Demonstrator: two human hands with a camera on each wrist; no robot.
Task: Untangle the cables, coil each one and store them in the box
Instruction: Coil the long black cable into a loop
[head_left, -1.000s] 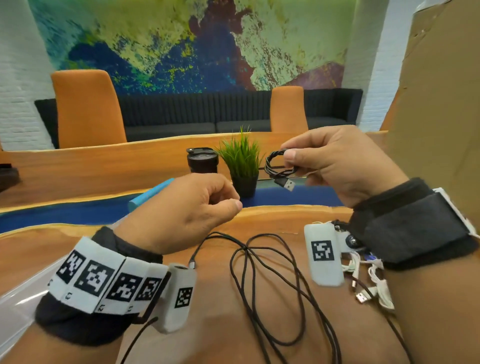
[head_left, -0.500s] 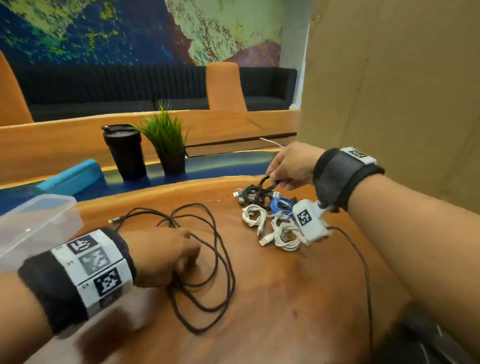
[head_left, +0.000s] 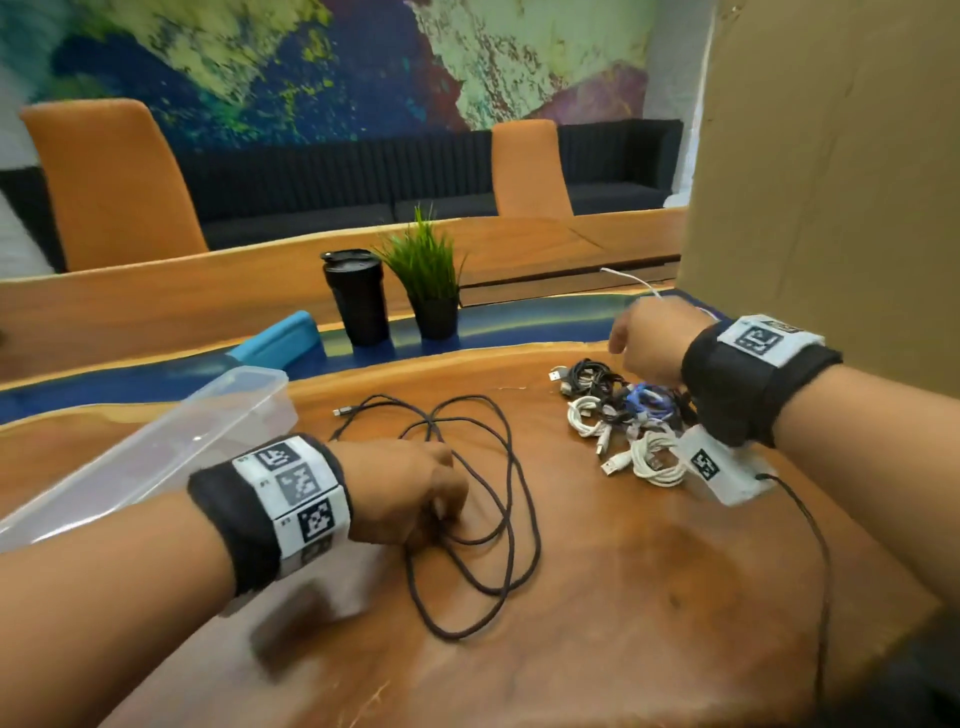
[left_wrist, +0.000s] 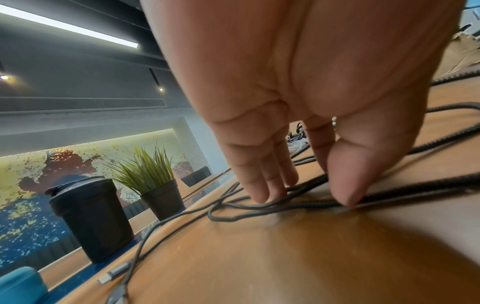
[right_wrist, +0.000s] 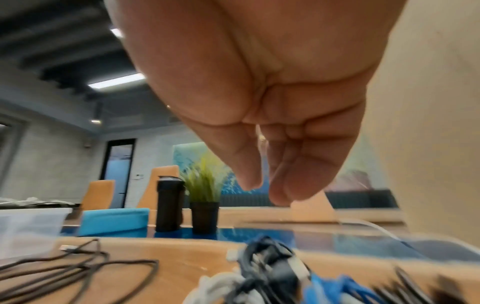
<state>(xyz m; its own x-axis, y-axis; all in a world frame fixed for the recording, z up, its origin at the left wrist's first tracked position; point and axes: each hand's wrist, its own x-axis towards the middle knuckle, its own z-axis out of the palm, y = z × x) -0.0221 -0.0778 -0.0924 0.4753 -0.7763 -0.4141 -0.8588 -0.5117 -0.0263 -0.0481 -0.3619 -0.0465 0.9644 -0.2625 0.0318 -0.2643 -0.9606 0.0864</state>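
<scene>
Cable (left_wrist: 420, 187) between left fingers (left_wrist: 262, 185) and thumb

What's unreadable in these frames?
- Box: cut by the head view's left edge; contents unclear through blurred wall.
- Pile: part hidden behind right wristband in head view, smeared in right wrist view; count unknown.
- Cable: crossings under left hand hidden in head view.
- Left hand: pinching or pressing cable, left wrist view leaves unclear.
</scene>
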